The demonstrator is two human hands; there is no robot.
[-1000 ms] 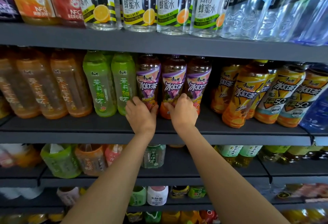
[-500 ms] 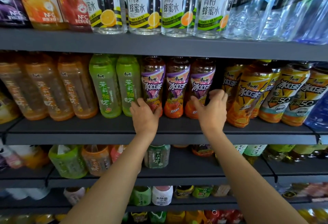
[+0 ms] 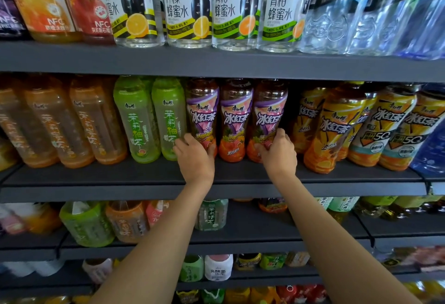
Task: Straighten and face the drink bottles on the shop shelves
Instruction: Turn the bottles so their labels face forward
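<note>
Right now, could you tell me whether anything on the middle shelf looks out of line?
Yes: one yellow iced tea bottle stands forward of its neighbours and leans left. The purple-label bottles between the left hand and right hand look even.

Three purple-labelled tea bottles are stood upright side by side at the middle of the dark shelf, set back from its front edge, labels faced forward. The left bottle and the right bottle are each gripped low down; the middle bottle is left untouched between them.
</note>
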